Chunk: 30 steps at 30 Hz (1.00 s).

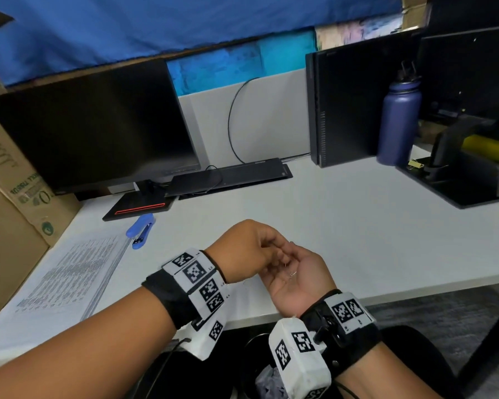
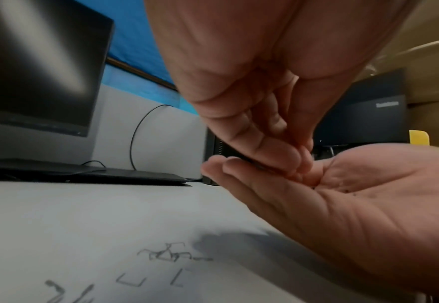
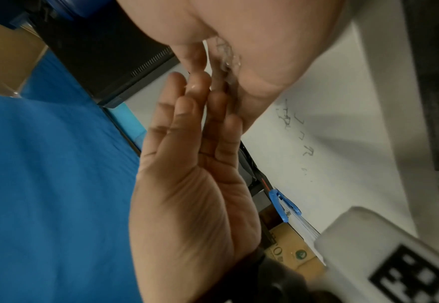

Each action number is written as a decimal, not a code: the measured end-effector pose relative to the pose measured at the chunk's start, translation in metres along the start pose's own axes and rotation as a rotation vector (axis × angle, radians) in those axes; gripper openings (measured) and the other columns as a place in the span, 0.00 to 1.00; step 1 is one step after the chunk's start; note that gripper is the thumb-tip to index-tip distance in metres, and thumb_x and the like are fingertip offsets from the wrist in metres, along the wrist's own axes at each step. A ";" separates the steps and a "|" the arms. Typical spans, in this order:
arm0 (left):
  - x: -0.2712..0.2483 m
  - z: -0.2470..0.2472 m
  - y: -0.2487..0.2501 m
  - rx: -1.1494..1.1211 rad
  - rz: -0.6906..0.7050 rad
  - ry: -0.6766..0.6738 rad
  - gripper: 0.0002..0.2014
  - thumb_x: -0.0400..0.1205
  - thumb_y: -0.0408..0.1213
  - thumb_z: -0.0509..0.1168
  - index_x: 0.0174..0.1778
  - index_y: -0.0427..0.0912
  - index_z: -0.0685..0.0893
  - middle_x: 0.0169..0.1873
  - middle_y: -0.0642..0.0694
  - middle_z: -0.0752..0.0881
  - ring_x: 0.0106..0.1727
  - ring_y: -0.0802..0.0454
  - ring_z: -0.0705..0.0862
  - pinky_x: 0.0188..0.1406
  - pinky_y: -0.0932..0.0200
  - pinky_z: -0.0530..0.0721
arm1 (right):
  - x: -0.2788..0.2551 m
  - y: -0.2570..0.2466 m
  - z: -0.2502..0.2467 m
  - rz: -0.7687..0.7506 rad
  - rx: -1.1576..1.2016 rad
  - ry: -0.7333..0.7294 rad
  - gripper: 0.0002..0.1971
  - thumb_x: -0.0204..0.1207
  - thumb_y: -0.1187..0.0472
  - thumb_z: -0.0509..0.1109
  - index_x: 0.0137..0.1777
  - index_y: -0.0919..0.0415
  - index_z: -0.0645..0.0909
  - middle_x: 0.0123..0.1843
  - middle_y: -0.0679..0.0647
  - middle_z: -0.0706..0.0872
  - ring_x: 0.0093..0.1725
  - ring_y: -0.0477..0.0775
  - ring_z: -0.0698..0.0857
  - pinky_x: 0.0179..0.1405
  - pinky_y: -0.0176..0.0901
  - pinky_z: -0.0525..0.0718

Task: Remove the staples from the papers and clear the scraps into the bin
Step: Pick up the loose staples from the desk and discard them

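Near the desk's front edge, your right hand point(image 1: 297, 279) lies cupped palm-up as a tray for staples point(image 1: 292, 273); at its 10 o'clock, your left hand point(image 1: 244, 251) pinches fingertips above it, contents hidden. Loose staples point(image 2: 171, 254) remain on the desk point(image 1: 343, 226).

White desk point(image 1: 343, 226): papers point(image 1: 69, 280), staples point(image 2: 166, 254), stapler point(image 1: 141, 230).

white desk point(image 1: 343, 214), blue drape point(image 1: 127, 27), grey carpet point(image 1: 458, 309)
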<state>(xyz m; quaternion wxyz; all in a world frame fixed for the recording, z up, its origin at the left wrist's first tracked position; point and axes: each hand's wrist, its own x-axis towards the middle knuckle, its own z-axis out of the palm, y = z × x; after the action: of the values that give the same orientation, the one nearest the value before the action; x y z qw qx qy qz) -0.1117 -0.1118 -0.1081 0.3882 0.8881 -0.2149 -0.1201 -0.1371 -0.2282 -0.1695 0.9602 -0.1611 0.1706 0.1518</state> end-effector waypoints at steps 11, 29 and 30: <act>0.013 -0.034 -0.047 0.652 -0.120 0.019 0.20 0.88 0.30 0.55 0.72 0.48 0.82 0.70 0.49 0.83 0.72 0.50 0.80 0.75 0.57 0.74 | 0.008 -0.027 -0.007 -0.038 0.024 0.014 0.23 0.87 0.55 0.56 0.64 0.77 0.80 0.59 0.72 0.89 0.63 0.69 0.86 0.65 0.57 0.84; -0.045 -0.070 -0.102 0.678 -0.421 -0.072 0.18 0.84 0.36 0.63 0.70 0.47 0.82 0.62 0.49 0.85 0.58 0.53 0.83 0.61 0.61 0.80 | 0.011 -0.020 -0.009 -0.031 0.011 0.009 0.23 0.86 0.55 0.58 0.63 0.77 0.81 0.58 0.72 0.89 0.62 0.70 0.87 0.66 0.58 0.83; -0.044 -0.063 -0.100 0.669 -0.420 -0.089 0.16 0.83 0.36 0.63 0.66 0.48 0.83 0.55 0.50 0.85 0.51 0.54 0.82 0.54 0.63 0.80 | 0.011 -0.019 -0.009 -0.029 0.008 0.008 0.23 0.86 0.55 0.58 0.63 0.77 0.81 0.58 0.72 0.89 0.62 0.70 0.86 0.66 0.58 0.83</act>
<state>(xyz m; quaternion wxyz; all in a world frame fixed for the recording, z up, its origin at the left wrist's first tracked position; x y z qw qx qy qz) -0.0971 0.0099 -0.1375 0.0350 0.9840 -0.0724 -0.1588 -0.1229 -0.2459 -0.1771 0.9622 -0.1603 0.1730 0.1366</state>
